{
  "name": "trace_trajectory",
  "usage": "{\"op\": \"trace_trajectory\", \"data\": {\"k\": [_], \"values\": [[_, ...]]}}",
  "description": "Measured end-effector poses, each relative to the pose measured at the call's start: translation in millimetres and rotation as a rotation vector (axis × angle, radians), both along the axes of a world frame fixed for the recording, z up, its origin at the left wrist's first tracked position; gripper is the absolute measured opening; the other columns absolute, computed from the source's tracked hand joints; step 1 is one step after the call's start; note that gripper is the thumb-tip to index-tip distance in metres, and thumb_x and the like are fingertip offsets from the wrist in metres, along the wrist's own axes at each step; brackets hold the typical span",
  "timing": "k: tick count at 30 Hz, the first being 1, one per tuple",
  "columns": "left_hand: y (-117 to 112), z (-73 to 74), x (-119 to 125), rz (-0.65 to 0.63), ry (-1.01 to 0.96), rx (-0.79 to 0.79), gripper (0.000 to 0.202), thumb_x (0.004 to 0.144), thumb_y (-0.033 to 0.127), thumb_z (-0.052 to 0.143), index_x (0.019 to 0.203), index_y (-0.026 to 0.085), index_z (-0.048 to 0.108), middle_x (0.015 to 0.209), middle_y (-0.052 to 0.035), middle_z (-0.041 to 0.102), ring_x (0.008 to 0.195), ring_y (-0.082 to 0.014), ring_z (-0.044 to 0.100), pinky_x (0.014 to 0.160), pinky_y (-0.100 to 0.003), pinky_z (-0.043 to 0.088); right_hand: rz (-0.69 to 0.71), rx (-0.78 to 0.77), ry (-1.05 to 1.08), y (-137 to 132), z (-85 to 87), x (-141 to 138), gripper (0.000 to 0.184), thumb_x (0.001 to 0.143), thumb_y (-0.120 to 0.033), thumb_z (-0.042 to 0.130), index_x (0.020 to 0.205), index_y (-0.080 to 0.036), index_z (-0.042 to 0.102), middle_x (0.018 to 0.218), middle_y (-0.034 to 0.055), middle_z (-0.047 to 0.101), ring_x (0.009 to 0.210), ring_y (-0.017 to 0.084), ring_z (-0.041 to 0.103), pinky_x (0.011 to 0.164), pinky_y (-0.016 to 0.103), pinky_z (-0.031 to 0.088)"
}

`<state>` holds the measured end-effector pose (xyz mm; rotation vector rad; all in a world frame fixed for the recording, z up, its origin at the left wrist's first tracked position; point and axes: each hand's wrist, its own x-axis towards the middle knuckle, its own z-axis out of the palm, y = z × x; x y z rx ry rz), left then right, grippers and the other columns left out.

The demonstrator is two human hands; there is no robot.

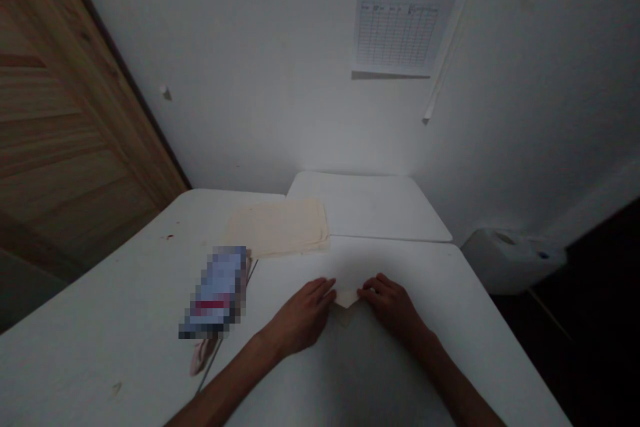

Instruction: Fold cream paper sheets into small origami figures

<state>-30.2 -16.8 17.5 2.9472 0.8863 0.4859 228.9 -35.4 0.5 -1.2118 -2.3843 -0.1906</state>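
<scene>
A small folded piece of cream paper lies on the white table between my two hands, one corner pointing towards me. My left hand pinches its left edge with bent fingers. At the right edge, my right hand holds the paper between thumb and fingertips. Beyond my left hand lies a stack of cream paper sheets. A blurred-out, bluish object rests to the left, on top of something pinkish.
Several white tabletops meet, with a seam left of my left arm. A wall with a pinned printed table sheet stands behind. A wooden door is at the left, and a white container stands off the right edge.
</scene>
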Motion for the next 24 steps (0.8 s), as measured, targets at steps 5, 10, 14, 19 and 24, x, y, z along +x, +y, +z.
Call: {"op": "trace_trajectory", "data": {"k": [5, 10, 14, 19, 24], "values": [[-14, 1.1, 16, -0.038, -0.054, -0.059, 0.043, 0.088, 0.033, 0.057, 0.127, 0.015, 0.051, 0.138, -0.0145, 0.049, 0.128, -0.0296, 0.045, 0.102, -0.046, 0.045, -0.006, 0.008, 0.002, -1, -1.3, 0, 0.023, 0.087, -0.006, 0.054, 0.099, -0.021, 0.068, 0.092, 0.0045, 0.066, 0.084, 0.018, 0.054, 0.073, 0.027, 0.046], [-15, -7.7, 21, -0.006, -0.113, -0.110, 0.043, 0.087, 0.036, 0.060, 0.124, 0.015, 0.055, 0.135, -0.0152, 0.052, 0.126, -0.0303, 0.048, 0.101, -0.047, 0.047, -0.020, -0.002, 0.009, -2, -1.5, -1, 0.023, 0.087, -0.008, 0.055, 0.101, -0.021, 0.068, 0.093, 0.0057, 0.066, 0.086, 0.018, 0.055, 0.076, 0.028, 0.047], [-14, -9.5, 19, 0.001, -0.131, -0.142, 0.039, 0.087, 0.034, 0.059, 0.121, 0.016, 0.058, 0.135, -0.0140, 0.052, 0.127, -0.0299, 0.047, 0.102, -0.047, 0.046, -0.036, -0.040, 0.013, -4, 1.8, -1, 0.024, 0.087, -0.009, 0.055, 0.103, -0.021, 0.068, 0.095, 0.0058, 0.066, 0.088, 0.019, 0.055, 0.077, 0.029, 0.047], [-15, -11.3, 19, 0.008, -0.147, -0.172, 0.036, 0.087, 0.034, 0.060, 0.118, 0.017, 0.059, 0.135, -0.0131, 0.052, 0.128, -0.0292, 0.046, 0.103, -0.046, 0.045, -0.027, -0.063, 0.024, -7, 5.3, 0, 0.028, 0.088, -0.008, 0.052, 0.107, -0.022, 0.067, 0.098, 0.0063, 0.066, 0.089, 0.018, 0.054, 0.078, 0.029, 0.047], [-15, -12.1, 19, 0.019, -0.165, -0.175, 0.034, 0.086, 0.035, 0.060, 0.115, 0.017, 0.060, 0.134, -0.0129, 0.053, 0.127, -0.0290, 0.046, 0.104, -0.046, 0.045, -0.026, -0.076, 0.033, -6, 3.3, 1, 0.029, 0.086, -0.008, 0.054, 0.106, -0.023, 0.068, 0.098, 0.0056, 0.066, 0.088, 0.018, 0.053, 0.076, 0.028, 0.047]]}}
